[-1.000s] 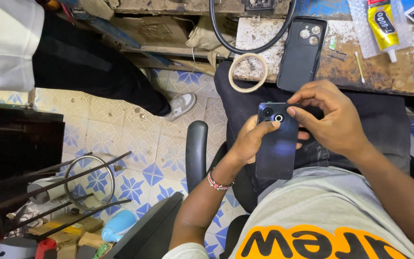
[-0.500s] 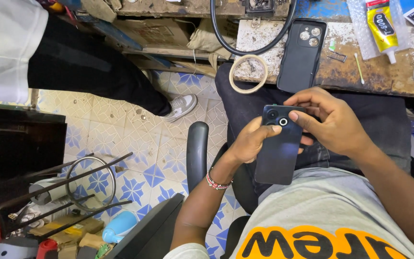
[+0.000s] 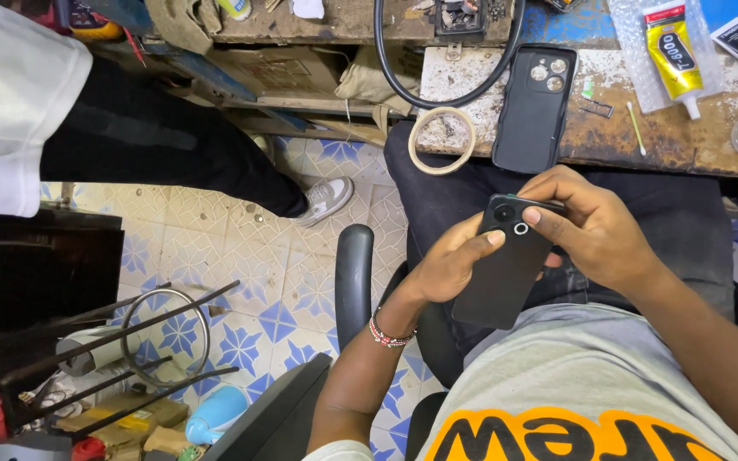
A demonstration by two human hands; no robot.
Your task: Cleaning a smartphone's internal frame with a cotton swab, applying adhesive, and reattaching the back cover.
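I am gripping the dark phone (image 3: 506,269) over my lap with my left hand (image 3: 450,265) while my right hand (image 3: 595,230) is pinching its camera end, below the workbench (image 3: 685,141).

Bright even daylight, soft shadows, sharp focus, slight wide-angle stretch at edges

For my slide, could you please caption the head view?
Both hands, left hand and right hand, hold a dark phone back-up over the lap, beside a cluttered workbench.
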